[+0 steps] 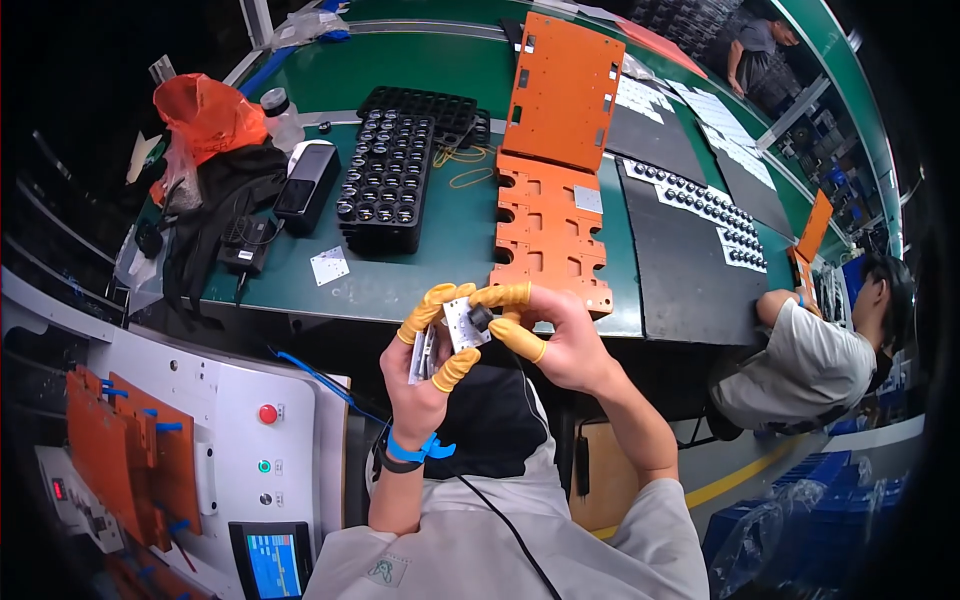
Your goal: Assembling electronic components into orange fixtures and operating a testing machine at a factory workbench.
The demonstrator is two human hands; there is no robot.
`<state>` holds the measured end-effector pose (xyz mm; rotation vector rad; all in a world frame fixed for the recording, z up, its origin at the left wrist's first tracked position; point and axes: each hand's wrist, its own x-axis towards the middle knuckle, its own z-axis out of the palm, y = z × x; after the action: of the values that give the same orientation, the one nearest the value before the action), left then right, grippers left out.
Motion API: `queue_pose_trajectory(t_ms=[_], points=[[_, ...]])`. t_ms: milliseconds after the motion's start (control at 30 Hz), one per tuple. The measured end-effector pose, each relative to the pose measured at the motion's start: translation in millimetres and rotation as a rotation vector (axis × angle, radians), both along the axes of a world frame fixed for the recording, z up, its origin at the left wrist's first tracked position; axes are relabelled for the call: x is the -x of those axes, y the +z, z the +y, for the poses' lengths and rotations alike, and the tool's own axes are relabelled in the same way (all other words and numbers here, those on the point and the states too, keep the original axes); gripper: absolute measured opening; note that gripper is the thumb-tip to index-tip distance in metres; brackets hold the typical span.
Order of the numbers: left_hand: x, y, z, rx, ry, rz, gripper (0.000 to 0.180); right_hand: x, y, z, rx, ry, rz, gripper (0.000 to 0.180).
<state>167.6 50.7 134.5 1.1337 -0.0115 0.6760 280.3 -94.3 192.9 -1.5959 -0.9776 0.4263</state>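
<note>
Both my hands are in front of my chest, at the table's near edge, with yellow finger cots on several fingers. My left hand (408, 392) is closed around a small white square board (461, 331), with more flat pieces (422, 356) stacked against its palm. My right hand (572, 345) pinches a small black cylindrical part (480, 318) at the board's right side; whether it is fixed there I cannot tell. Beyond them stands an orange fixture (545, 232) with its lid (563, 95) raised. A black tray (385, 228) holds rows of round lens-like parts. Another white board (329, 265) lies left of it.
Black mats (690, 285) on the right carry white boards with black parts (705, 205). A dark boxy device (308, 190) and an orange bag (208, 118) lie left. A machine panel with a red button (267, 413) stands lower left. A co-worker (800, 365) sits at right.
</note>
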Motion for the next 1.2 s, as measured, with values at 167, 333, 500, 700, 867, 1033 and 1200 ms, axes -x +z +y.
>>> queue_pose_trajectory(t_ms=[167,333,500,700,867,1033,1200], points=[[-1,-3,-4,-0.058,0.127,0.092,0.060,20,8,3,0.123,-0.159,-0.160,0.029],[-2,-6,5,-0.178,0.112,0.112,0.060,17,2,1,0.168,-0.094,0.029,0.030],[-8,-6,9,-0.628,0.349,0.107,0.055,10,-10,3,0.096,-0.102,0.324,0.031],[-14,-5,-7,-0.885,0.476,0.129,0.051,8,-2,-2,0.405,-0.202,0.015,0.037],[-20,-10,-14,-0.906,0.430,0.127,0.051,6,4,-11,0.575,-0.334,-0.261,0.028],[-23,-14,-4,-0.791,0.485,0.131,0.055,-74,-1,-55,0.344,-0.681,-0.140,0.019],[-23,-19,7,-0.676,0.453,0.149,0.053,-150,-31,-102,0.467,-0.671,0.117,0.027]])
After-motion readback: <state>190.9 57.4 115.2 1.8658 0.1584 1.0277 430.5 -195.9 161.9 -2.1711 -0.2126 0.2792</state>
